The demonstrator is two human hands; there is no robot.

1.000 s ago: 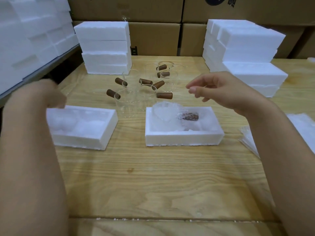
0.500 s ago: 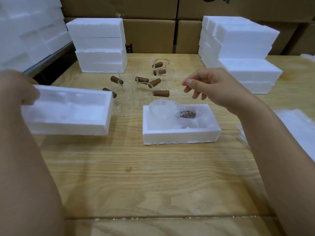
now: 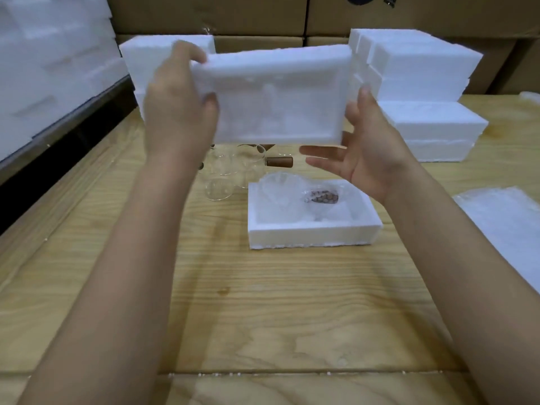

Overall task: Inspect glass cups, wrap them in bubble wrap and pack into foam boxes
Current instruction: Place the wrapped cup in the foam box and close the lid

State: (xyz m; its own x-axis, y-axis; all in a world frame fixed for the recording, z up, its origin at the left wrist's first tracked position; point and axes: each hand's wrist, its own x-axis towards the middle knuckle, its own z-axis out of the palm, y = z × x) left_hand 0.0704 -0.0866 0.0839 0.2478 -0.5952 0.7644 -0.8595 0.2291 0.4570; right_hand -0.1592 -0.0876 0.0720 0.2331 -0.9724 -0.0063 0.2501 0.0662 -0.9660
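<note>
Our left hand gripping the foam tray at its left end, our right hand open against its right end; wrapped cup in foam box below

A packing area of a warehouse is shown: brown cardboard cartons are stacked along the back, white foam boxes are piled on a plain wooden table, and loose glass cups and sheets of bubble wrap are laid out there
</note>
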